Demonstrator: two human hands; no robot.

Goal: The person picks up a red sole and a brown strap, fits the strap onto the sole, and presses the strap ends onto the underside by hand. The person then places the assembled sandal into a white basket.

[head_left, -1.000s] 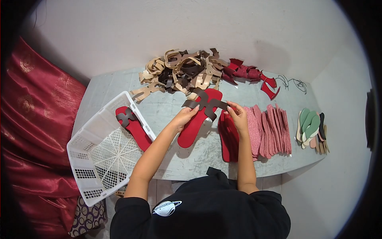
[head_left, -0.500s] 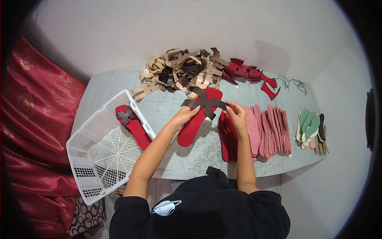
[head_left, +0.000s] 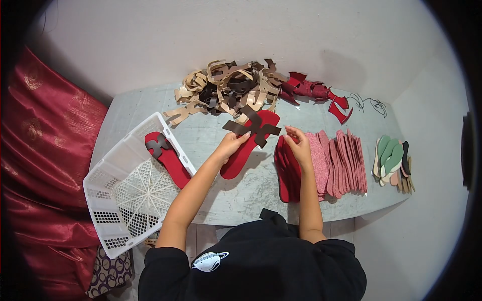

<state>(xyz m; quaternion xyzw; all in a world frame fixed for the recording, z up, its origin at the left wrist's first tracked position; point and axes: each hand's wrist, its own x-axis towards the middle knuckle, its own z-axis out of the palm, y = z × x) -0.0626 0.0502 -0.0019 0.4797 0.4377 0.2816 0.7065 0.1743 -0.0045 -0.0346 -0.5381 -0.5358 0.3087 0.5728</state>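
A pale grey, scuffed-topped table (head_left: 241, 200) is backed by a plain off-white wall (head_left: 281, 30) and flanked on its right by a smooth light-grey wall (head_left: 434, 135), on its left by glossy dark-red patterned fabric (head_left: 50, 175). Pale floor tiles (head_left: 343, 231) are seen below its near edge.

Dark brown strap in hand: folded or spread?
Spread: the dark brown strap lies across the red sole, its ends jutting past both edges.

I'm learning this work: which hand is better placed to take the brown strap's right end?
Probably the right hand: it looks empty, close to that end of the brown strap, while the left hand holds the red sole.
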